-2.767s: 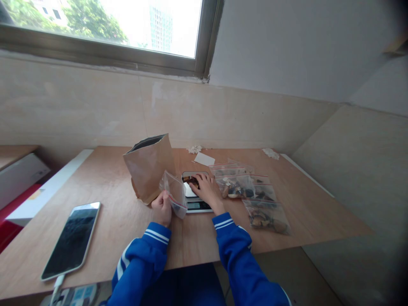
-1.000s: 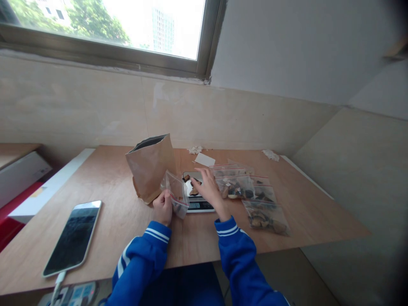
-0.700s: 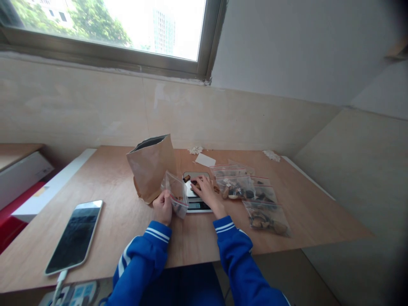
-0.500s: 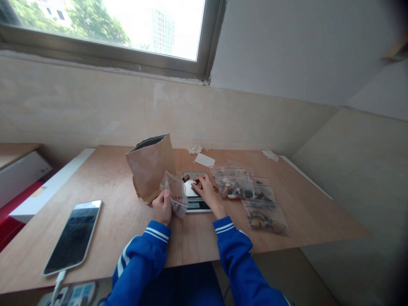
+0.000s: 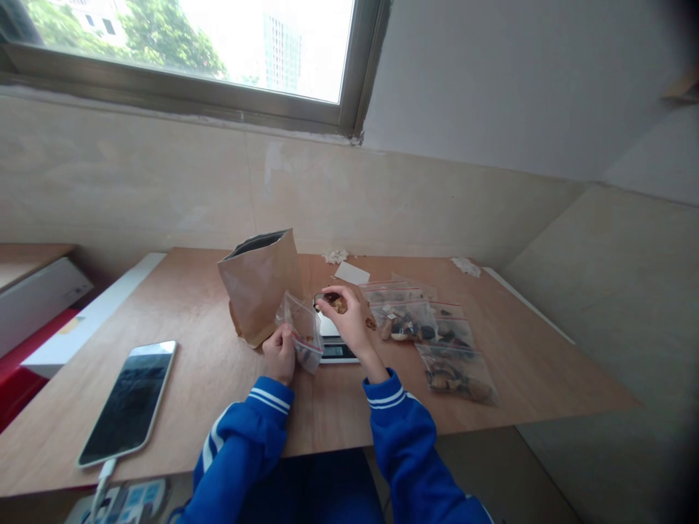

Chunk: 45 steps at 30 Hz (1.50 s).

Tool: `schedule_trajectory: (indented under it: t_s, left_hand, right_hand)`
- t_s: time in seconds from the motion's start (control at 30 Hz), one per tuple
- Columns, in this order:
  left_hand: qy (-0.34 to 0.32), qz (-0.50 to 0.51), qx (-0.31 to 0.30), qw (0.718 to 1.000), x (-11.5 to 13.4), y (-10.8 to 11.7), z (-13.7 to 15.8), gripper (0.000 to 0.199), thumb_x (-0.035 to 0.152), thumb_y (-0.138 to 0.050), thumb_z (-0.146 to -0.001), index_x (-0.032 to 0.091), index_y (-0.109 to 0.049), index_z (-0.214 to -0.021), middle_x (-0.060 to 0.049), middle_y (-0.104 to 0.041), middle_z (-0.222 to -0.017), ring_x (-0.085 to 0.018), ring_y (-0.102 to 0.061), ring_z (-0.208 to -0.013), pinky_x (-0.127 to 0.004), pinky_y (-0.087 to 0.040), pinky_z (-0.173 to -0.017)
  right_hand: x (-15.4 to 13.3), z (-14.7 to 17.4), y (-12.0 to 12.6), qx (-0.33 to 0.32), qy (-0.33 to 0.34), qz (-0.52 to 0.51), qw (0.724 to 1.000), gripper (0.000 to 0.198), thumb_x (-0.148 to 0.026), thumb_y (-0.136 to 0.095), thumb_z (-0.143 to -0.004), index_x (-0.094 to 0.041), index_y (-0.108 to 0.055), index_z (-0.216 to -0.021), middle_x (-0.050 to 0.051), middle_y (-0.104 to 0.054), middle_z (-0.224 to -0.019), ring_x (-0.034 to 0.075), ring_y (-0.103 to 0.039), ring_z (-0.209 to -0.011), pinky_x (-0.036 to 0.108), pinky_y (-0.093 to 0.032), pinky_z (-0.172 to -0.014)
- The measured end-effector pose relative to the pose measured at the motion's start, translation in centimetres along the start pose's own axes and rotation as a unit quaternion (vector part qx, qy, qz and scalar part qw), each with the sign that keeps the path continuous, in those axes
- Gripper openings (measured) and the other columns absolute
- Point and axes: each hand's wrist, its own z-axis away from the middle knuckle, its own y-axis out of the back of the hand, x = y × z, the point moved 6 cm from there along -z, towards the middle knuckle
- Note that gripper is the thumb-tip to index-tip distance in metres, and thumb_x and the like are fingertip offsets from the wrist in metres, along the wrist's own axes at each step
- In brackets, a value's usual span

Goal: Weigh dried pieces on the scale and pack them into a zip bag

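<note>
The left hand (image 5: 279, 354) is clenched on the edge of a clear zip bag (image 5: 299, 320), which leans just left of the scale (image 5: 326, 327) and on the near right side of the paper bag (image 5: 262, 287). The right hand (image 5: 350, 320) grasps brown dried pieces (image 5: 339, 306) between thumb and fingertips, above the scale's plate. To handle them well, I would pinch just firmly enough to keep the lot together, since they look brittle and may shed crumbs, and keep the palm off the plate so that the display (image 5: 337, 351) is not disturbed. The left hand should keep the zip bag's mouth spread and steady. A loose brown piece (image 5: 370, 323) lies just right of the right hand, near the filled zip bags (image 5: 404, 329) on the worktop (image 5: 218, 415), so the wrist should stay clear of it.
</note>
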Motion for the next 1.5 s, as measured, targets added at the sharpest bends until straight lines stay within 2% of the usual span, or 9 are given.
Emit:
schedule_trajectory:
  t_s: [0.13,0.27,0.5,0.67,0.83,1.1,1.27,1.4,1.5]
  left_hand:
    - [-0.001,0.007,-0.002,1.000,-0.1,0.0,0.0,0.042,0.047,-0.049,-0.083,0.020,-0.042,-0.052,0.004,-0.039,-0.048,-0.011,-0.035,-0.049,-0.025,-0.032,-0.050]
    - [-0.005,0.013,0.005,1.000,-0.1,0.1,0.0,0.043,0.047,-0.050,-0.084,0.020,-0.042,-0.051,0.004,-0.039,-0.047,-0.011,-0.036,-0.049,-0.025,-0.032,-0.050]
    - [-0.002,0.006,0.014,1.000,0.0,0.2,0.1,0.045,0.046,-0.048,-0.086,0.021,-0.040,-0.050,0.004,-0.038,-0.047,-0.010,-0.036,-0.048,-0.025,-0.032,-0.050]
    - [-0.002,0.010,0.016,1.000,-0.1,0.2,0.1,0.045,0.047,-0.050,-0.085,0.020,-0.040,-0.050,0.005,-0.037,-0.047,-0.010,-0.036,-0.048,-0.025,-0.032,-0.050]
    - [-0.001,0.007,0.017,1.000,-0.3,0.2,0.1,0.044,0.046,-0.049,-0.085,0.020,-0.042,-0.050,0.004,-0.038,-0.046,-0.010,-0.036,-0.047,-0.025,-0.032,-0.050]
    - [0.004,0.008,0.018,1.000,-0.5,0.3,0.2,0.044,0.045,-0.049,-0.086,0.020,-0.043,-0.050,0.005,-0.038,-0.046,-0.011,-0.036,-0.047,-0.025,-0.032,-0.050]
    - [0.006,0.015,0.007,1.000,-0.3,0.1,0.3,0.044,0.045,-0.049,-0.086,0.020,-0.041,-0.051,0.005,-0.038,-0.047,-0.010,-0.036,-0.047,-0.024,-0.032,-0.049]
    - [0.009,0.026,-0.002,1.000,-0.5,0.0,0.4,0.044,0.046,-0.049,-0.087,0.020,-0.043,-0.051,0.004,-0.039,-0.047,-0.010,-0.036,-0.047,-0.024,-0.031,-0.048]
    - [0.006,0.028,0.002,1.000,-0.5,0.1,0.3,0.045,0.047,-0.048,-0.086,0.020,-0.042,-0.051,0.005,-0.037,-0.047,-0.010,-0.035,-0.046,-0.025,-0.030,-0.046]
  right_hand:
    - [-3.8,-0.1,-2.1,-0.071,0.035,-0.005,0.997,0.021,-0.036,-0.064,-0.085,-0.022,-0.066,-0.101,0.004,-0.064,-0.101,0.017,-0.062,-0.095,0.030,-0.050,-0.087]
    - [-3.8,0.0,-2.7,-0.112,0.040,0.015,0.993,0.024,-0.035,-0.054,-0.092,-0.024,-0.066,-0.109,0.005,-0.064,-0.106,0.016,-0.063,-0.094,0.028,-0.052,-0.083]
    - [5.1,1.4,4.0,-0.014,-0.003,0.195,0.981,0.037,-0.010,-0.036,-0.088,-0.019,-0.064,-0.111,0.011,-0.062,-0.110,0.022,-0.059,-0.106,0.040,-0.045,-0.097]
    - [11.6,3.8,7.0,-0.087,-0.014,0.302,0.949,0.046,-0.001,-0.038,-0.076,-0.015,-0.064,-0.111,0.012,-0.063,-0.110,0.024,-0.055,-0.110,0.041,-0.044,-0.099]
    - [12.9,4.1,6.7,-0.109,-0.002,0.362,0.926,0.032,-0.007,-0.045,-0.082,-0.014,-0.065,-0.105,0.013,-0.065,-0.105,0.026,-0.055,-0.106,0.039,-0.043,-0.095]
    - [11.0,3.1,7.2,-0.043,-0.016,0.363,0.931,0.025,-0.005,-0.046,-0.076,-0.017,-0.062,-0.090,0.012,-0.066,-0.095,0.026,-0.056,-0.095,0.039,-0.042,-0.088]
    - [5.0,1.2,6.0,0.004,-0.044,0.152,0.987,0.014,-0.019,-0.053,-0.079,-0.018,-0.060,-0.092,0.006,-0.066,-0.086,0.019,-0.061,-0.079,0.033,-0.049,-0.075]
    - [-2.2,-0.4,2.1,-0.096,0.003,0.004,0.995,0.025,-0.027,-0.061,-0.081,-0.021,-0.061,-0.106,0.001,-0.067,-0.089,0.015,-0.064,-0.081,0.027,-0.051,-0.076]
    - [-3.7,-1.1,0.3,-0.125,0.034,0.036,0.991,0.021,-0.026,-0.056,-0.086,-0.022,-0.064,-0.105,0.002,-0.067,-0.099,0.014,-0.064,-0.090,0.027,-0.051,-0.082]
